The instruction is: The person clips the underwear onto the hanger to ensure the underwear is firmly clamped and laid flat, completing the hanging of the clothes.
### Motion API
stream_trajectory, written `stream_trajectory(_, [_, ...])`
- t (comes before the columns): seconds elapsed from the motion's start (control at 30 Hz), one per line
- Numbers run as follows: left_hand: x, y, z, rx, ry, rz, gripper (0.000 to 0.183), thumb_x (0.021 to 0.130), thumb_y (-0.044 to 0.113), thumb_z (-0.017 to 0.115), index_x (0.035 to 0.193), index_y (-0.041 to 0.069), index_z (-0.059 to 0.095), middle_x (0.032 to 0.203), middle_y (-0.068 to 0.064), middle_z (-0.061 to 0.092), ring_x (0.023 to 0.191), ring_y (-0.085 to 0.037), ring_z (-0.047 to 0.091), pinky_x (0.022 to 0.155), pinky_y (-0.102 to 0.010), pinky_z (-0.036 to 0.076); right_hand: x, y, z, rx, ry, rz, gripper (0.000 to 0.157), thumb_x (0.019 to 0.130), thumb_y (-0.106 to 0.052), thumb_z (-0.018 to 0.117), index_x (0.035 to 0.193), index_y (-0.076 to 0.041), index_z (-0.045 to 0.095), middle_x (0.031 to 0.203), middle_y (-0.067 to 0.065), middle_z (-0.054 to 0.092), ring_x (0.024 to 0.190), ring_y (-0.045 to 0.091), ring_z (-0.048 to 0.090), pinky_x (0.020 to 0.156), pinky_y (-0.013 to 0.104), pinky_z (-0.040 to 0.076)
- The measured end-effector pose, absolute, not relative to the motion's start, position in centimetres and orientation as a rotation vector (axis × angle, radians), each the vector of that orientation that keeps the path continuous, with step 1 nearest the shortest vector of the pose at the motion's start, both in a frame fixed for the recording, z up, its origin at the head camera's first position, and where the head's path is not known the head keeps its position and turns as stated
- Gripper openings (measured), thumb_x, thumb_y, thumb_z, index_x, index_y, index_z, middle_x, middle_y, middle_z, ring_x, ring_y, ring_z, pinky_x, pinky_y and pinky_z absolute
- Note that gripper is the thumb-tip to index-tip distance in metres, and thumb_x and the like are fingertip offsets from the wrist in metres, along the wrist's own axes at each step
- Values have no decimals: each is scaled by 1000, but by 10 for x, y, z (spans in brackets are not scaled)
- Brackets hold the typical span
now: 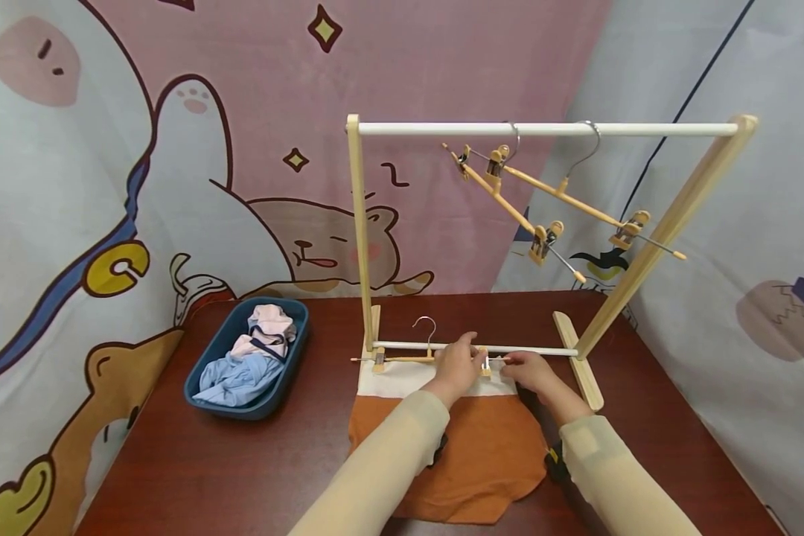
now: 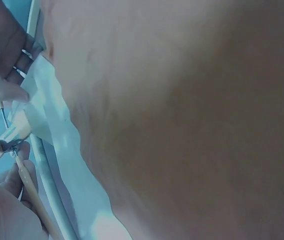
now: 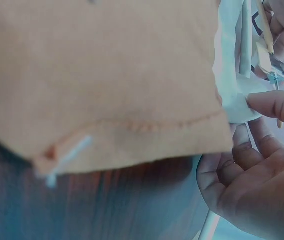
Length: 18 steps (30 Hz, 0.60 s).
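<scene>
Left hand (image 1: 457, 370) pinches 1 clip (image 1: 485, 363) | right hand (image 1: 534, 374), 1 garment (image 1: 485, 439) | hangers (image 1: 407, 359): 3

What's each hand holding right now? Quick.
Left hand: closed, holding a hanger clip.
Right hand: closed, its thumb and fingers pinching the garment's white edge.

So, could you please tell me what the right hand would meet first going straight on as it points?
The right hand would likely first meet the trouser hanger's clip by the left hand, though depth is unclear.
</scene>
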<state>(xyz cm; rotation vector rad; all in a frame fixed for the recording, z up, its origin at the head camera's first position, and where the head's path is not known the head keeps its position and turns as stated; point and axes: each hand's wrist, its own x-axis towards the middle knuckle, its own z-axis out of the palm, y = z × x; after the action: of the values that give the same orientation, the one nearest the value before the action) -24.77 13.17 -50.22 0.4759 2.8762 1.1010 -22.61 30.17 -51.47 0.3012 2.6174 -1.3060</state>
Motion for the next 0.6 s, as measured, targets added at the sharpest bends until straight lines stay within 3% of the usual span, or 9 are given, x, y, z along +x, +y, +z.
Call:
stream_trajectory(0.23, [-251,129,-501,506,2837,1184,25,95,32,56,111,19,70,102,8,70,100,-13,63,78,-33,34,-225,300,-514,296,2623,-1308,30,83,-13,67,104,7,61,98,15,62,76,16,54,62,27,46])
stream_trajectory(0.47, [-254,125,-501,541,2778,1228,23,95,32,55,107,19,69,98,6,64,93,-10,59,76,-32,32,-224,303,-516,264,2646,-1305,25,83,-18,69,93,3,61,77,1,58,67,12,49,58,27,43])
stream_trajectory(0.6, [-253,125,-497,549,2740,1270,23,96,31,53,108,18,69,97,4,64,92,-11,59,78,-32,32,-222,305,-514,221,2702,-1270,26,82,-13,68,99,7,64,81,9,66,72,14,56,62,27,45])
